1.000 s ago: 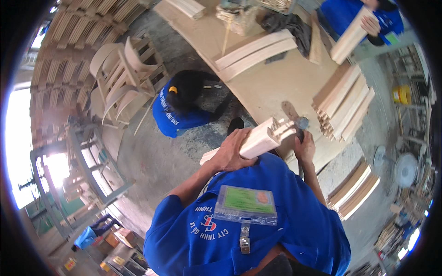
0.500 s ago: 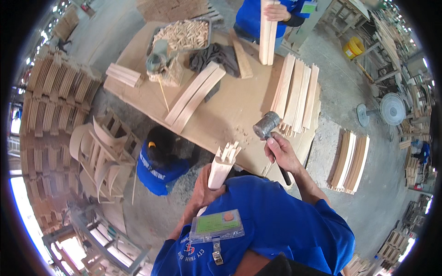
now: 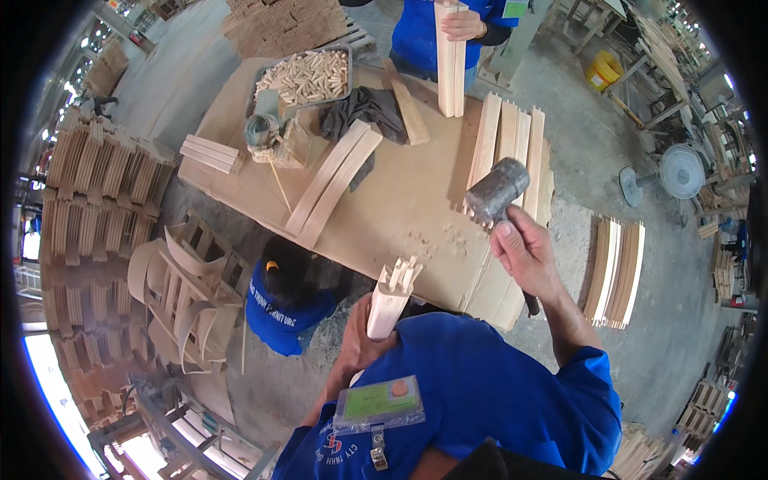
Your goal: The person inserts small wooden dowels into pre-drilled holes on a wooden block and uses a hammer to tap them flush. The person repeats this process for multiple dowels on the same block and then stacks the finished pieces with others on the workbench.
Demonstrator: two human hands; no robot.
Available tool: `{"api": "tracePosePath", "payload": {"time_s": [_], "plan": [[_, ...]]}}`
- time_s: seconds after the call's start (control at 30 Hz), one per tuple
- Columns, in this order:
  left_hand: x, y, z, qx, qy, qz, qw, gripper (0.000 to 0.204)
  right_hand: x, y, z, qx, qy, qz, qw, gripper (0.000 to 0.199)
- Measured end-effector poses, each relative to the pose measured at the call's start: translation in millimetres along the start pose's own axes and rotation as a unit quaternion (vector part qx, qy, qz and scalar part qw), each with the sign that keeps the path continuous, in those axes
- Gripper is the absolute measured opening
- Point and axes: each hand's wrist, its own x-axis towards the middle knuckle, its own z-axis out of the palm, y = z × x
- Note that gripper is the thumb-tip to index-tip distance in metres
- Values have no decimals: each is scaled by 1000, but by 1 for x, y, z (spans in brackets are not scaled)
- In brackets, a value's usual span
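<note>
My right hand (image 3: 522,254) grips the handle of a grey rubber mallet (image 3: 496,190), its head raised above the table edge. My left hand (image 3: 362,340) holds a pale wooden part (image 3: 390,298) upright against my chest, its notched end pointing up. Both sit just in front of a large plywood worktable (image 3: 400,200). My blue shirt and a green badge fill the lower frame.
On the table lie two curved slats (image 3: 332,182), a row of flat slats (image 3: 506,140), a tray of dowels (image 3: 306,76), a dark cloth (image 3: 364,108). A person in blue crouches below the table (image 3: 284,300); another across holds upright slats (image 3: 450,52). Stacked chair parts stand left, a fan (image 3: 680,172) right.
The view has swung toward the table. My right hand has lifted the mallet higher and away from the wooden part, which my left hand has kept upright.
</note>
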Motion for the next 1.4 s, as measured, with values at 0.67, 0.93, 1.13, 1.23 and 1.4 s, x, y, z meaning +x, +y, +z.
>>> {"api": "tracePosePath", "payload": {"time_s": [0.67,0.93,1.13,1.23,1.4], "plan": [[7,19,-2,-7,-27,-30,999,92,2,3,14,-70,-13,-61,996,32],[2,17,-2,11,13,11,1000,89,5,1,10,-11,-64,44,997,28],[3,22,-6,6,-3,3,1000,91,2,14,34,-211,-104,-167,958,26],[-2,16,-5,-27,-13,-11,1000,91,-2,27,36,-231,-180,-188,937,26],[-8,5,-3,-10,-2,-31,999,91,13,15,0,21,11,-18,1000,25]]}}
